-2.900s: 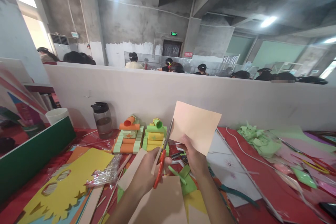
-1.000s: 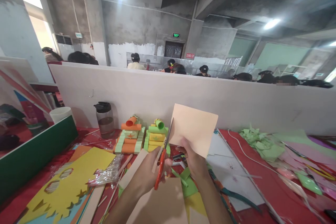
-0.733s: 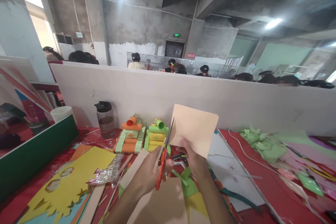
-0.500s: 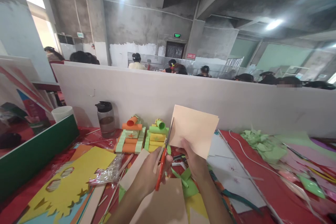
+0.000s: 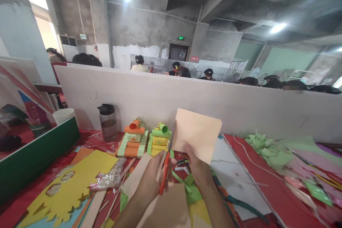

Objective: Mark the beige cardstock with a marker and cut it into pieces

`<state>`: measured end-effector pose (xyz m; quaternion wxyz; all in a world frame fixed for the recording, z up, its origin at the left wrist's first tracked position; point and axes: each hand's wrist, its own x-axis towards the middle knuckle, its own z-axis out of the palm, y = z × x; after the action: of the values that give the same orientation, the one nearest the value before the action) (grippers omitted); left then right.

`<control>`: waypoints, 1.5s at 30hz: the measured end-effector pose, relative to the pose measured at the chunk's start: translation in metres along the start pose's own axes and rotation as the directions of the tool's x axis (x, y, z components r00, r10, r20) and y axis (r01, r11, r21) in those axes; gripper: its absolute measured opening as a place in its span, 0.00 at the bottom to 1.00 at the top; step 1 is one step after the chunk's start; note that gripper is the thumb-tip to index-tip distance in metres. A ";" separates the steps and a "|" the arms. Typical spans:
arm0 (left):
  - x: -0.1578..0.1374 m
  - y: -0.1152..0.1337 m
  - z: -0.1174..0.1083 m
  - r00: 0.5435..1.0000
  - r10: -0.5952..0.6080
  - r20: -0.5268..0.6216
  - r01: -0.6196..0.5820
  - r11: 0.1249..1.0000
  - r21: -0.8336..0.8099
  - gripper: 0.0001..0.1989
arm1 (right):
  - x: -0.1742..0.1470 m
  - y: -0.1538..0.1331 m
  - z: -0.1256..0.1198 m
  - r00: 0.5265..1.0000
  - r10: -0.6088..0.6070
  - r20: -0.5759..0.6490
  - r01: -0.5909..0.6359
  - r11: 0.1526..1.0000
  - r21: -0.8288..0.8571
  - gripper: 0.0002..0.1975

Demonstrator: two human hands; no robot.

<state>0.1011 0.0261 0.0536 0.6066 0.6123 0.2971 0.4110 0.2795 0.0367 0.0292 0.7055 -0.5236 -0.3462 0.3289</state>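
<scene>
Scissors [image 5: 165, 171] are slanting up and away, gripped in my left fingers [image 5: 155, 163], their blades running along the left edge of the peach sheet [image 5: 198, 131] that my right fingers [image 5: 190, 150] are pinching low, above the bench [image 5: 253, 161]

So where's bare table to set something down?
Lower right: a band of red table between the white sheets and the pale cord. Crowded: left, under yellow card and a plastic packet; centre, green scraps near the right hand.
</scene>
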 end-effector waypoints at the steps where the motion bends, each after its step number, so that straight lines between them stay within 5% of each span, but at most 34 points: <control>1: 0.000 0.001 -0.001 1.000 0.006 0.001 -0.006 1.000 0.018 0.20 | 0.000 -0.001 0.001 1.000 0.025 0.004 -0.025 1.000 0.009 0.24; 6: 0.002 0.006 -0.009 0.999 0.034 0.029 -0.037 0.993 0.116 0.19 | -0.001 -0.006 0.003 0.993 0.112 0.029 -0.114 0.991 0.071 0.21; 26: -0.004 0.025 -0.020 0.979 -0.095 0.183 0.052 0.972 0.230 0.20 | 0.005 -0.001 0.001 0.997 -0.021 -0.073 0.024 0.999 0.036 0.30; 39: -0.005 0.023 -0.005 0.997 -0.043 0.056 0.030 0.975 0.219 0.18 | 0.004 -0.003 0.001 0.998 0.029 -0.048 -0.027 0.999 0.032 0.28; 45: -0.002 0.003 0.003 1.000 0.030 0.000 -0.029 0.992 0.125 0.22 | 0.000 -0.007 0.004 0.996 0.007 -0.087 -0.004 0.999 0.035 0.30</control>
<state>0.1022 0.0226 0.0567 0.5607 0.6531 0.3137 0.4009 0.2765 0.0371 0.0364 0.7282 -0.5259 -0.3079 0.3136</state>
